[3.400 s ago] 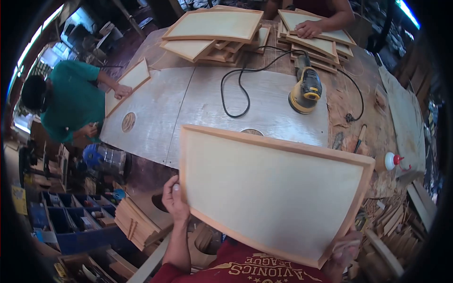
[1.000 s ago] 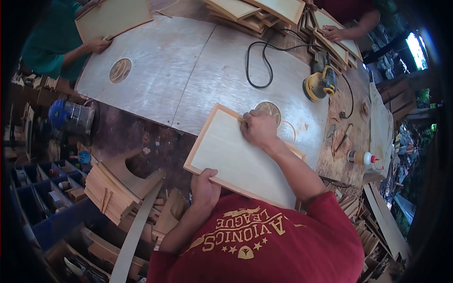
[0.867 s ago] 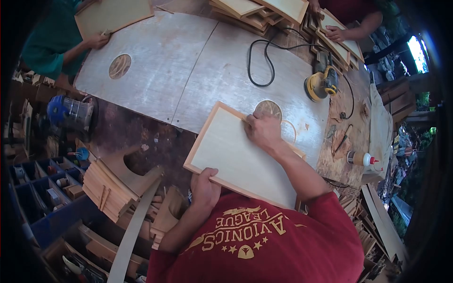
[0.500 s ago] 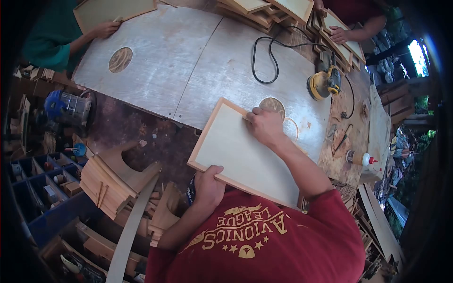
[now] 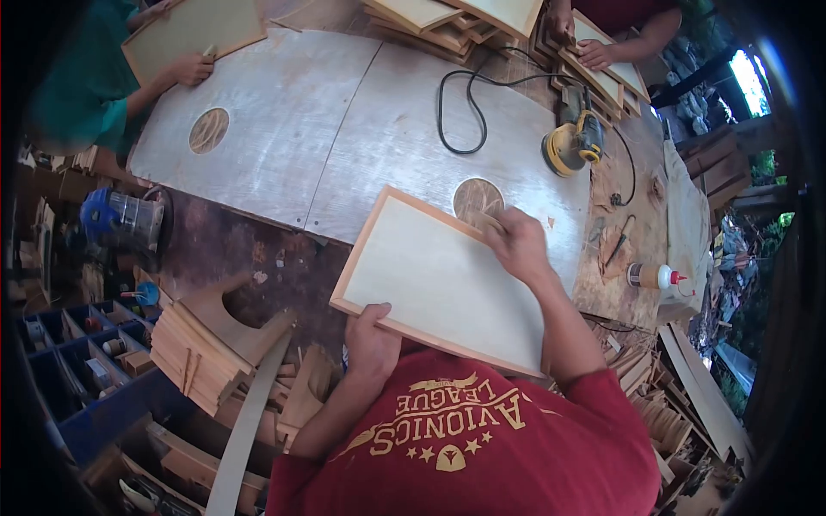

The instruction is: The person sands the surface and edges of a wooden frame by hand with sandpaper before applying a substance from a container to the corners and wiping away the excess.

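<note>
A shallow wooden tray (image 5: 430,275), with a pale flat base and a light wood rim, lies tilted between my body and the metal-topped table. My left hand (image 5: 372,344) grips its near left edge, thumb on top of the rim and fingers hidden underneath. On the far rim, my right hand (image 5: 519,245) is closed and pressed down, pinching a small tan piece (image 5: 489,222) that is mostly covered by the fingers. What that piece is, I cannot make out.
A yellow-black sander (image 5: 572,144) with a black cord and a glue bottle (image 5: 654,276) stand on the table (image 5: 284,129). Co-workers' hands (image 5: 191,69) hold trays across it. Stacked trays (image 5: 447,26) sit at the back. Curved wood pieces (image 5: 202,340) and a blue-topped machine (image 5: 125,211) are at left.
My right hand has slid rightward along the tray's far rim. My left hand keeps its grip. The whole view has shifted slightly.
</note>
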`<state>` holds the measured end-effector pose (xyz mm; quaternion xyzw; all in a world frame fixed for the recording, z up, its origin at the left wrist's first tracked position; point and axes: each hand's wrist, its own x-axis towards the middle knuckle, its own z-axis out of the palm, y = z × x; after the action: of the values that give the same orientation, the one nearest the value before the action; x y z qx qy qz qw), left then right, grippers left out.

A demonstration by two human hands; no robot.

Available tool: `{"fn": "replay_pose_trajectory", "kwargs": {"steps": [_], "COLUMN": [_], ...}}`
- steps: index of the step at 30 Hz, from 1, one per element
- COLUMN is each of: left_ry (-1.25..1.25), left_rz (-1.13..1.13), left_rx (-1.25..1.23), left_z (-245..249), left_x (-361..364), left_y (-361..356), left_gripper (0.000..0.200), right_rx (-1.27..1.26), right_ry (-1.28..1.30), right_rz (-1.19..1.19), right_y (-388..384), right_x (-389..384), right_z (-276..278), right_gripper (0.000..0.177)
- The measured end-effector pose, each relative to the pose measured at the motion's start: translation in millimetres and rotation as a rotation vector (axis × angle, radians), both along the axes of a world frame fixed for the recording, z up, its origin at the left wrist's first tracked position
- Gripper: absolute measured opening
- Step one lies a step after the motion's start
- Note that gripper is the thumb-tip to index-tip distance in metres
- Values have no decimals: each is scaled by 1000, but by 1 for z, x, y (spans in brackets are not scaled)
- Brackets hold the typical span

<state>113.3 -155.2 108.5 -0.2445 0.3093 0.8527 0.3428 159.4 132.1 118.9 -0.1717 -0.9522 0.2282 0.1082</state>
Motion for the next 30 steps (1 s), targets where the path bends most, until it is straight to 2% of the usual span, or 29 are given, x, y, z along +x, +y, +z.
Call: {"fn": "replay_pose_trajectory", "kwargs": {"steps": [6, 9, 12, 16, 17, 20, 21, 23, 24, 26, 27, 28, 29, 30], "left_ry": [-24, -25, 50, 117, 135, 250, 274, 318, 407, 582, 687, 864, 900, 964], "left_rz": [-25, -56, -64, -87, -99, -180, -185, -191, -198, -197, -118, -77, -62, -15], "left_rx": [-73, -76, -41, -4, 12, 132, 152, 191, 105, -67, -291, -596, -923, -868], "left_z": [9, 18, 31, 66, 72, 84, 88, 93, 91, 70, 58, 23, 17, 3], "left_x": [-8, -11, -11, -9, -10, -18, -19, -22, -26, -36, -44, -62, -76, -87], "left_y": [5, 7, 11, 21, 24, 29, 31, 34, 32, 27, 28, 19, 21, 25], "left_gripper": [60, 60, 57, 61, 62, 65, 65, 63, 61, 56, 49, 47, 57, 63], "right_rx": [-163, -370, -520, -181, -206, -436, -560, -455, -401, -584, -640, -697, -688, -682], "right_ry": [-152, -109, 78, -17, -75, 195, 381, 532, 608, 828, 896, 962, 989, 1017], "right_rz": [-250, -343, -511, -479, -470, -543, -626, -745, -805, -847, -882, -913, -916, -914], "right_y": [38, 48, 54, 64, 61, 44, 38, 41, 43, 43, 43, 45, 46, 48], "right_x": [123, 154, 181, 243, 255, 257, 247, 228, 212, 182, 167, 158, 150, 141], "right_z": [24, 18, 16, -8, -16, -35, -45, -47, -46, -46, -47, -48, -52, -57], "right_gripper": [22, 26, 30, 39, 40, 42, 44, 44, 45, 46, 47, 47, 47, 47]}}
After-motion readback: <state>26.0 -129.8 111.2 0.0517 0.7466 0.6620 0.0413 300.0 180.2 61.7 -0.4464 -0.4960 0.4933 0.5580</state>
